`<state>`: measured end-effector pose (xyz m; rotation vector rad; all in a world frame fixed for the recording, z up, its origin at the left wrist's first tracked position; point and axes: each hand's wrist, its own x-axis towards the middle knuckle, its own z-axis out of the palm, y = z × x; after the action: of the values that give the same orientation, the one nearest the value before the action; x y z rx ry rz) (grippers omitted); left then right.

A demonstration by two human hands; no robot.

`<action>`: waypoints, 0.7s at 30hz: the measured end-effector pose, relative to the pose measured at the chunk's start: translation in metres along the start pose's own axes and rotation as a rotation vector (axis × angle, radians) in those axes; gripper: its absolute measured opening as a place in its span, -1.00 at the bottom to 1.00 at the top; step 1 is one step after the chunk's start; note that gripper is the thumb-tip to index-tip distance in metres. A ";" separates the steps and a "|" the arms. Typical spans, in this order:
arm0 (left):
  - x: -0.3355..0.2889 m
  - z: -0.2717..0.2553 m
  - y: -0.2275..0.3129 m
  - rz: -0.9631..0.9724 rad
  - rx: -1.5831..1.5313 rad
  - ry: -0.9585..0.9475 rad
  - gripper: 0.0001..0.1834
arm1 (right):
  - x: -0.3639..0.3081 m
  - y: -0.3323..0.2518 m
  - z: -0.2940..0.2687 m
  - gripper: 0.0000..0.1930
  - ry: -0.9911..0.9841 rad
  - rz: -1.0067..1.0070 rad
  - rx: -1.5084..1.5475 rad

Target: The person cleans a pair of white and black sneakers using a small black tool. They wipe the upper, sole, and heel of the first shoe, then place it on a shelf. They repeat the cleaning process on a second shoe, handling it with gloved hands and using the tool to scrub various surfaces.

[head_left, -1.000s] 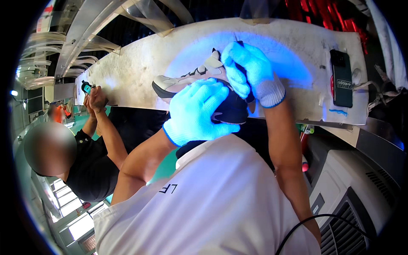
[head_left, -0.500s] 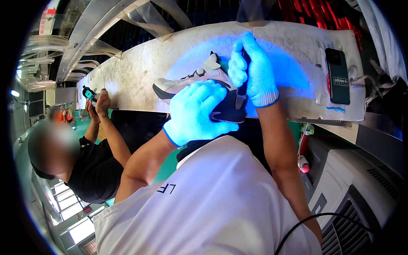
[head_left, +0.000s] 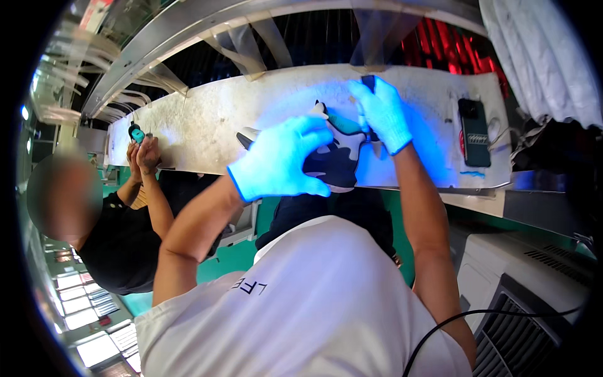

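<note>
A sneaker point(head_left: 336, 160) in pale grey and dark patches, with a teal lining, sits on the bench in front of me. Its toe points left, and much of its middle is hidden under my left hand point(head_left: 282, 154). That hand, in a glove glowing blue-white, lies over the shoe with fingers curved across it and thumb toward the near side. Just beyond the heel, my right hand point(head_left: 384, 113), gloved likewise, is closed round a slim dark object point(head_left: 369, 81). Its end pokes out above the fingers; its kind is unclear. Blue light falls around both hands.
The pale, stained bench top point(head_left: 207, 119) runs left to right. A dark phone point(head_left: 474, 132) lies at its right end beside a cable. At left, a co-worker's hands point(head_left: 146, 154) hold a teal and dark object point(head_left: 136, 133). A grey machine point(head_left: 521, 264) stands at lower right.
The sneaker has turned, so more of its patterned heel shows and less of its upper. My right hand's fingers have shifted round the dark object. The whole view has moved slightly.
</note>
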<state>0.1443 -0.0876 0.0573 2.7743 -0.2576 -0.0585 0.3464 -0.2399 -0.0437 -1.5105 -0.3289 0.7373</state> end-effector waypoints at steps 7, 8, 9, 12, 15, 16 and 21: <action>-0.040 -0.003 -0.014 -0.259 -0.033 -0.023 0.41 | -0.021 0.010 -0.065 -0.12 0.412 -0.541 -1.172; -0.048 0.003 -0.011 -0.232 0.011 0.042 0.42 | -0.037 0.019 -0.064 -0.08 0.328 -0.497 -0.843; -0.057 0.010 -0.008 -0.211 0.056 0.108 0.42 | -0.052 0.035 -0.064 -0.04 0.238 -0.442 -0.517; -0.076 0.028 -0.008 -0.183 0.119 0.261 0.43 | -0.114 0.043 -0.032 0.12 -0.201 -0.215 0.118; -0.086 0.039 -0.007 -0.166 0.135 0.351 0.44 | -0.139 0.044 0.010 0.17 -0.416 -0.115 0.118; -0.087 0.041 -0.006 -0.169 0.137 0.364 0.44 | -0.138 0.045 0.021 0.20 -0.416 -0.111 0.096; -0.096 0.050 -0.006 -0.187 0.086 0.463 0.44 | -0.139 0.027 0.039 0.05 -0.399 -0.119 0.010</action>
<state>0.0469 -0.0814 0.0097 2.7877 0.1210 0.5514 0.2122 -0.2985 -0.0328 -1.3157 -0.7069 0.9421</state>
